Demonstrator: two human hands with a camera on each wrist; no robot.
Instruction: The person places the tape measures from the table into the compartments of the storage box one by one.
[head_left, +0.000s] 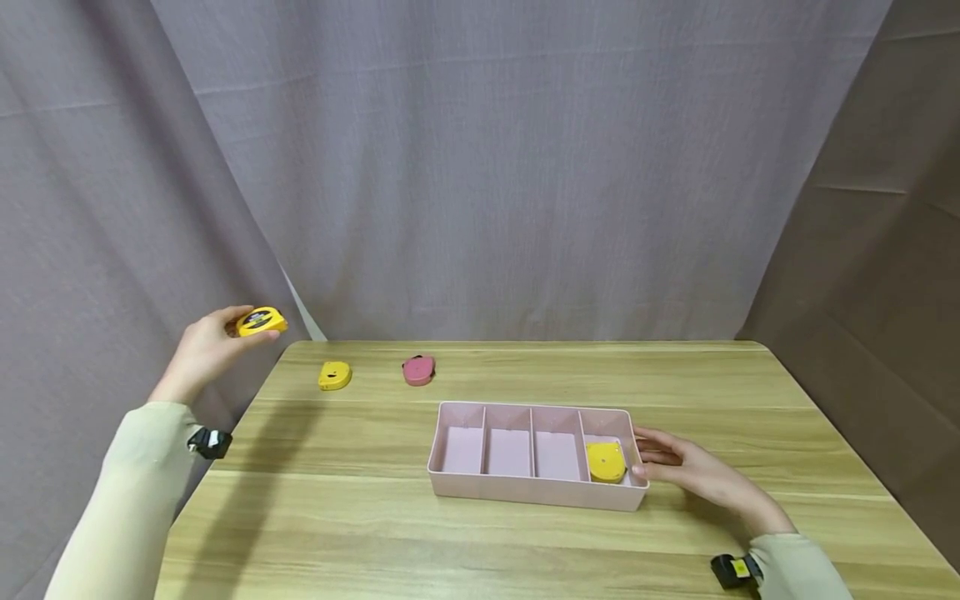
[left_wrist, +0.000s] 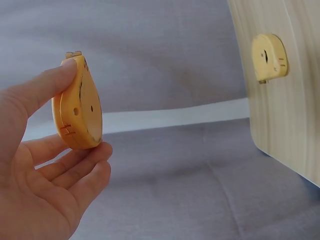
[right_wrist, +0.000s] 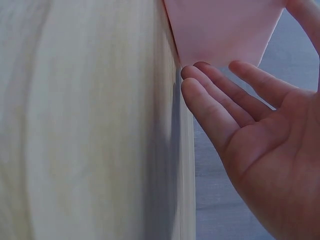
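Matt pink plastic tray (head_left: 525,492), wood-grain table (head_left: 525,375)

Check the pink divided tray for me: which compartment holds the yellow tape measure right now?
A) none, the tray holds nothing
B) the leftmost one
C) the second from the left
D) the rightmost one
D: in the head view the yellow tape measure lies in the rightmost compartment of the pink divided tray, beside the right hand; the other three compartments show only bare pink floor.
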